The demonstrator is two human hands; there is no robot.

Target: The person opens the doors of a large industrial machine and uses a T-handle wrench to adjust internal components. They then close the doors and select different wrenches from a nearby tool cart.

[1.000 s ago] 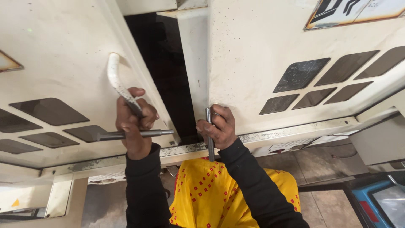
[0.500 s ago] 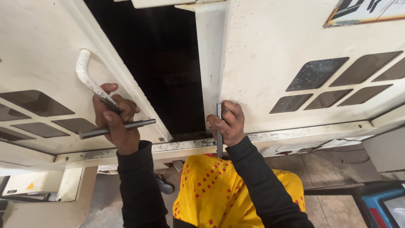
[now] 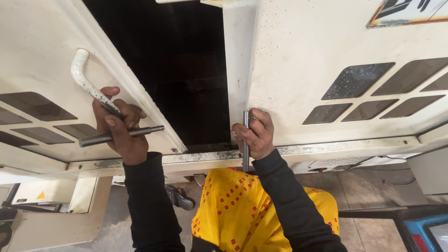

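My left hand (image 3: 119,126) grips the white curved handle (image 3: 84,79) of the left cream sliding door (image 3: 42,56) and also holds a grey metal rod (image 3: 140,132) lying across its fingers. My right hand (image 3: 256,134) holds a second grey metal rod (image 3: 245,154) upright against the edge of the right cream door (image 3: 298,70). Between the two doors gapes a wide dark opening (image 3: 182,79). Both arms wear black sleeves.
Dark window panels (image 3: 357,80) are set in the right door, and more (image 3: 35,106) in the left. A scuffed metal rail (image 3: 326,149) runs under the doors. Yellow patterned clothing (image 3: 242,210), a dark shoe (image 3: 179,198) and a blue box (image 3: 427,231) lie below.
The left door has slid further left with my left hand on its handle, so the dark gap is much wider. My right hand stays at the right door's edge.
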